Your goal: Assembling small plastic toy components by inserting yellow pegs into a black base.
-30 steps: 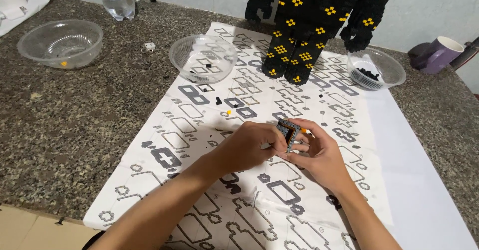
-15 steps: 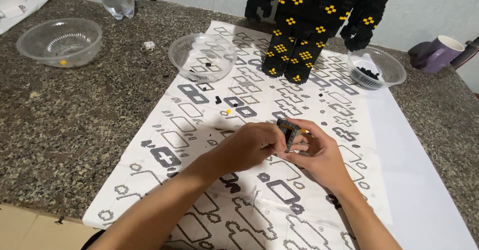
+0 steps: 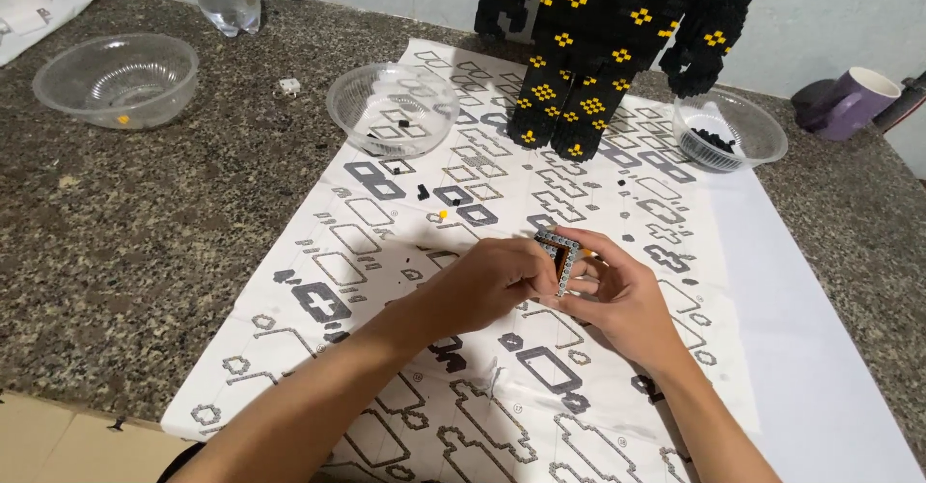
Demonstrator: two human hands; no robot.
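A large instruction sheet [image 3: 405,252] is spread over the stone counter [image 3: 125,242], with a black-and-yellow block figure [image 3: 608,40] stood at twelve o'clock. At centre, a small block assembly [image 3: 559,256] is pinched between the left hand [image 3: 487,285] and right hand [image 3: 622,295], both closed on it, barely shifted since half a second earlier.

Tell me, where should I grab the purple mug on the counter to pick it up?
Probably around its body, coming from above or from the near side. The purple mug stands tilted at the far right of the stone counter, its open mouth turned up and to the right. No handle shows clearly from here, so pinch its rounded sides, away from the dark thing beside it.
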